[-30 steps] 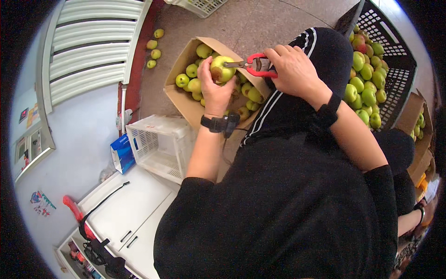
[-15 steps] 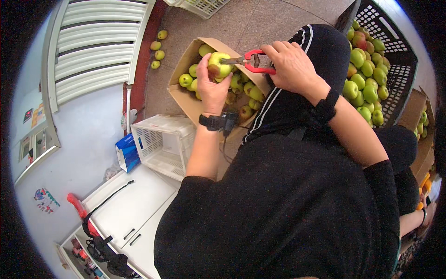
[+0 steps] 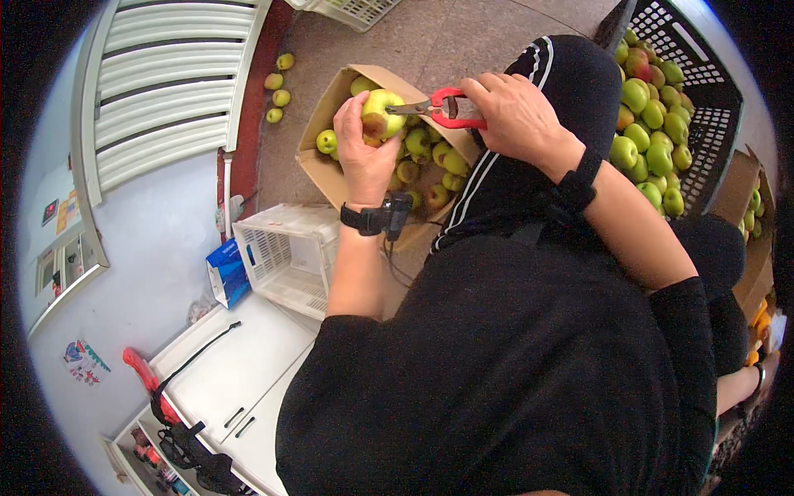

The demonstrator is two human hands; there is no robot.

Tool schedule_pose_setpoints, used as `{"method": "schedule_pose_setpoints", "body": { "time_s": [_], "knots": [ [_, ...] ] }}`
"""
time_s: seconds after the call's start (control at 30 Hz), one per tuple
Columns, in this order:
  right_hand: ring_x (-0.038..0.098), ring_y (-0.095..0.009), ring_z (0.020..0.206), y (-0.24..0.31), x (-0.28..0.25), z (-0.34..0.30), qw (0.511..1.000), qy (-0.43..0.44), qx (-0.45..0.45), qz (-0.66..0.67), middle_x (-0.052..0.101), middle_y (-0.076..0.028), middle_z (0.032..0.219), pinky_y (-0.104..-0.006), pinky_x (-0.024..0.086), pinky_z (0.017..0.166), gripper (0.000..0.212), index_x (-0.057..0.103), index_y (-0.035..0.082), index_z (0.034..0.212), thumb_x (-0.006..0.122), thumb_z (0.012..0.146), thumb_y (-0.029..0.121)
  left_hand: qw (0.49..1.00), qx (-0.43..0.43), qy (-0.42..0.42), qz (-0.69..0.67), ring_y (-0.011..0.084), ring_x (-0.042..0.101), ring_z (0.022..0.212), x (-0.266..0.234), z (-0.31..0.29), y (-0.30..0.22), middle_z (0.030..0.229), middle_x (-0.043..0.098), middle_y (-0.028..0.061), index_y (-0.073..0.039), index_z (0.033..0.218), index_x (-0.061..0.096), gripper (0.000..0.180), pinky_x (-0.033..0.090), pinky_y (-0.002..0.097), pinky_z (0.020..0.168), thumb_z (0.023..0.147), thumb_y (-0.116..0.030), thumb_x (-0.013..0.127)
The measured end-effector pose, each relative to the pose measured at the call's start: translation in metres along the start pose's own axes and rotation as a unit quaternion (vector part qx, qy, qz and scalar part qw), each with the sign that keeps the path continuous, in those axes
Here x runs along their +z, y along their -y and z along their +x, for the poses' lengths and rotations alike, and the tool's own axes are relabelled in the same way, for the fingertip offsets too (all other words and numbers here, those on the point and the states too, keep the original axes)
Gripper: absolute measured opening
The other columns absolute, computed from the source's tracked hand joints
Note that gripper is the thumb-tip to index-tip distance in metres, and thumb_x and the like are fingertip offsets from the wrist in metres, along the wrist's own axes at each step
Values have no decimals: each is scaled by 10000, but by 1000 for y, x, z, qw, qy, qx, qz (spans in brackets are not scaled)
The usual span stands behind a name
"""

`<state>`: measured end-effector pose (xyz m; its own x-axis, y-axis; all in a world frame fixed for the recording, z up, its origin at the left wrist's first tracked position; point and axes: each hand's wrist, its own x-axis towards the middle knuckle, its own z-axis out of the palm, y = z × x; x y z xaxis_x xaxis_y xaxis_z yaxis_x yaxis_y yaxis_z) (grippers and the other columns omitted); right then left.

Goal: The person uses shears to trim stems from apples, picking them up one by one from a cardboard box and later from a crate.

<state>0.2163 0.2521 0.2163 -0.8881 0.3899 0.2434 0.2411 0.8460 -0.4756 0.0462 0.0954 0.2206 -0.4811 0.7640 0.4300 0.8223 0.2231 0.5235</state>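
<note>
"What's in the upper left of the frame?"

"A white slatted radiator (image 3: pixel 169 81), with a white pipe (image 3: pixel 227 194) below its lower right corner."

"And left of centre?"

"A white plastic crate (image 3: pixel 285 217), tipped on its side, with a blue bag (image 3: pixel 233 271) just beside it."

"Lower left?"

"A white cabinet (image 3: pixel 260 355) with two dark handles (image 3: pixel 246 426). A black strap (image 3: pixel 188 360) lies across it, and a colourful sticker (image 3: pixel 83 360) is on the wall (image 3: pixel 141 273)."

"Top edge?"

"Another pale crate (image 3: pixel 357 11), cut off by the frame."
</note>
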Motion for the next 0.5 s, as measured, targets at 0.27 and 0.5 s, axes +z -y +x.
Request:
{"method": "schedule_pose_setpoints", "body": {
  "time_s": [0.27,0.5],
  "knots": [
    [621,-310,774,-2,7,4,995,96,4,-25,616,-134,823,-414,495,652,265,544,82,965,638,725,147,994,-81,66,-15,233,530,1047,1,-22,10,1140,531,106,-73,1217,475,661,429,327,902,622,-26,759],
    [587,-315,833,0,5,4,999,-6,31,-28,582,-135,845,-404,461,724,335,529,38,955,646,648,104,897,-397,141,-136,228,563,974,21,-109,141,1078,583,146,12,1195,464,749,463,329,850,557,-154,820]
  ]
}}
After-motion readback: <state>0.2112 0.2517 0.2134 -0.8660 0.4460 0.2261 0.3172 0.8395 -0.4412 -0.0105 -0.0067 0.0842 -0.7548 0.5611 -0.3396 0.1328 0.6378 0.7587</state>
